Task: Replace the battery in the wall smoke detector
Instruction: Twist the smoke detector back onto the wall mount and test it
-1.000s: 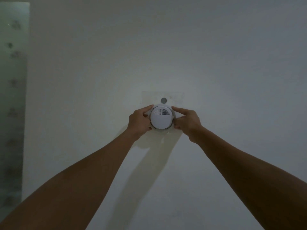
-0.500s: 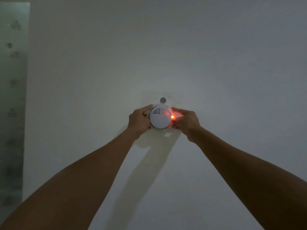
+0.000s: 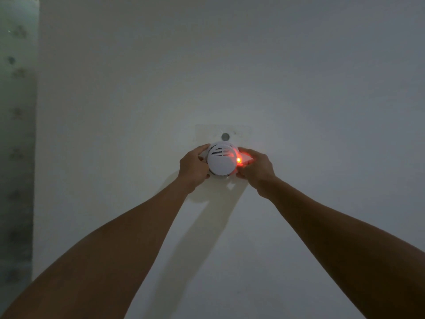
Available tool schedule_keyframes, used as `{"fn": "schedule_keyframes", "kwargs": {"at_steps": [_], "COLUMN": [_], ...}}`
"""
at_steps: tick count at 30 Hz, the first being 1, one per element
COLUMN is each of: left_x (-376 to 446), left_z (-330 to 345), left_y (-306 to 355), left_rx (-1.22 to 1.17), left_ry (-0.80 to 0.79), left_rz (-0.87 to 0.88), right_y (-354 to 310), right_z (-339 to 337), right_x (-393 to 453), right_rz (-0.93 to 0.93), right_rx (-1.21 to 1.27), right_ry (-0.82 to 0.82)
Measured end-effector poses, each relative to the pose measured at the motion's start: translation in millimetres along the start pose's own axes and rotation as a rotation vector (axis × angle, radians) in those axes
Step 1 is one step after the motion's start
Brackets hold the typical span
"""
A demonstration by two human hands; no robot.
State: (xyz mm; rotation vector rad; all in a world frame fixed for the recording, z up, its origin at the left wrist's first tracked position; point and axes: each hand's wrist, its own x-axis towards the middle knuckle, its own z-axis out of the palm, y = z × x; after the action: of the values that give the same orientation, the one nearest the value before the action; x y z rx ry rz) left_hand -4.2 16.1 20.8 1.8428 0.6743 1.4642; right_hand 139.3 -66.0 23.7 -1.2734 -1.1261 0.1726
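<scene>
Both hands grip the round smoke detector (image 3: 222, 160) against the wall (image 3: 322, 88).

Its face points out at the camera, vent slots uppermost, red light (image 3: 238, 160) glowing on its right edge. Being round, it has no long axis. It sits between the hands: left hand (image 3: 192, 168) curled on its left rim, right hand (image 3: 256, 170) pinching the right rim.

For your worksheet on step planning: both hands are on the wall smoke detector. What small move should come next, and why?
Probably a gentle twist of the smoke detector on its mount. The left hand and right hand grip opposite edges, and its red light glows. Whether it is coming off or going back on cannot be told.
</scene>
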Motion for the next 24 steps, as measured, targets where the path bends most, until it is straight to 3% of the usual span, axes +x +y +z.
{"fn": "schedule_keyframes", "kwargs": {"at_steps": [12,24], "left_x": [-7,-69], "left_z": [-1,-9], "left_y": [-1,-37], "left_rx": [0.223,0.539], "left_ry": [-0.017,-0.241], "left_rz": [0.023,-0.044], "right_y": [0,28], "right_z": [3,-8], "right_x": [-9,-71], "right_rz": [0.033,0.094], "right_rx": [-0.182,-0.387], "right_ry": [-0.027,-0.236]}}
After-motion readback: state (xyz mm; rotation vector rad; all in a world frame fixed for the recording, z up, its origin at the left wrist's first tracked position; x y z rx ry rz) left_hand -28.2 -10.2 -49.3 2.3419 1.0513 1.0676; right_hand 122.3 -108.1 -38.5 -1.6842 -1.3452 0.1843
